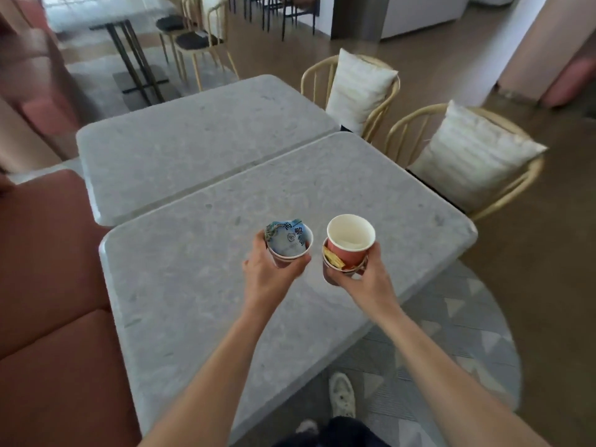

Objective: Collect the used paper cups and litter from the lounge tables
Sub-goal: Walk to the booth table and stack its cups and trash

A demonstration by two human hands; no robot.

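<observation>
Head view: left side?
— Fingers [302,260] of left hand [267,277] curl round paper cup [281,261] holding blue wrapper [285,242], above table [193,269].
— Right?
— Fingers of right hand [366,280] clamp two nested red cups [350,250] (yellow wrapper [333,260] wedged between).

Soft, even daylight, brightest and washed out at top left. Only faint, diffuse shadows on the grey table [200,311]. Smeared with blur along the upper left edge and right corner; bowed by the wide lens toward the borders; reasonably sharp around the paper cups [350,253] at centre
</observation>
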